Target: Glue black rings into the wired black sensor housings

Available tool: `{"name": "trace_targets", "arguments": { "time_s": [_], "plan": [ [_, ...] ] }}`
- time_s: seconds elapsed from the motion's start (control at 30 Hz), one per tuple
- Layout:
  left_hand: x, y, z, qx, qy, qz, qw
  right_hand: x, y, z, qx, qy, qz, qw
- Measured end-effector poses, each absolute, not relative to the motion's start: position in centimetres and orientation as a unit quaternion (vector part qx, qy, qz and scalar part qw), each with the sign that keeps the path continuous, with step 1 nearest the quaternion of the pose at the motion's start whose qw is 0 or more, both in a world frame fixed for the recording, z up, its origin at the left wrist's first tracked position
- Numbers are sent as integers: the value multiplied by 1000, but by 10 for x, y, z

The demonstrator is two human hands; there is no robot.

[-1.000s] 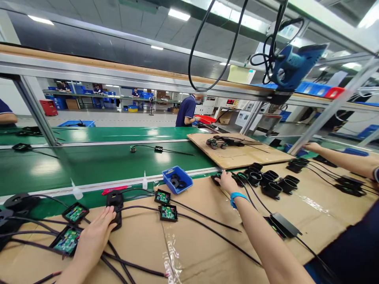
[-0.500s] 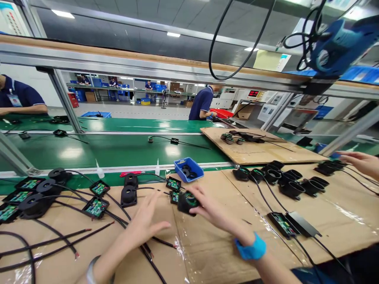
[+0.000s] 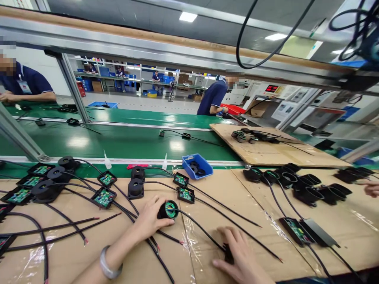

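My left hand (image 3: 148, 219) is closed around the side of a round black housing (image 3: 171, 210), thumb in front. Its open face shows a green ring-shaped circuit board. A black cable (image 3: 203, 228) runs from it toward my right hand (image 3: 241, 252). There my fingers and thumb are curled round a dark part (image 3: 228, 254) at the cable's end, mostly hidden by the hand. Just beyond lie two open black cases with green circuit boards, the nearer case (image 3: 186, 194) cabled to a black round-topped part (image 3: 136, 187).
A blue bin (image 3: 197, 166) of black rings stands behind. Wired cases and round parts (image 3: 47, 190) crowd the left. Several black housings (image 3: 308, 194) sit at right, near another person's hand (image 3: 371, 188). A green conveyor (image 3: 133, 142) runs behind; a metal frame (image 3: 148, 51) crosses above.
The round housing has passed from my right hand to my left, which was open before. My right hand has moved down and right to the cable's end. The other person's hand has drawn back rightward.
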State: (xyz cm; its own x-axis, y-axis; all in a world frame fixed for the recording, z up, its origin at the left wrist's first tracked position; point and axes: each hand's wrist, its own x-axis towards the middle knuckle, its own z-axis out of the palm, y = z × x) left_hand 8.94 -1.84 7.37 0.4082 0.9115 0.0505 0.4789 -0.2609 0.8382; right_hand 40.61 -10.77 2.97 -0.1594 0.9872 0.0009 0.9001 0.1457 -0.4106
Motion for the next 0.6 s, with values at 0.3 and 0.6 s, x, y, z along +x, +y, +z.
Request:
{"name": "trace_targets", "arguments": {
  "time_s": [0.3,0.6],
  "plan": [
    [73,-17,83,454,308,266,793,430,-124,55,-581,-770,0,264],
    [55,-21,74,311,273,256,874,372,-48,56,-479,-852,-93,187]
  ]
}}
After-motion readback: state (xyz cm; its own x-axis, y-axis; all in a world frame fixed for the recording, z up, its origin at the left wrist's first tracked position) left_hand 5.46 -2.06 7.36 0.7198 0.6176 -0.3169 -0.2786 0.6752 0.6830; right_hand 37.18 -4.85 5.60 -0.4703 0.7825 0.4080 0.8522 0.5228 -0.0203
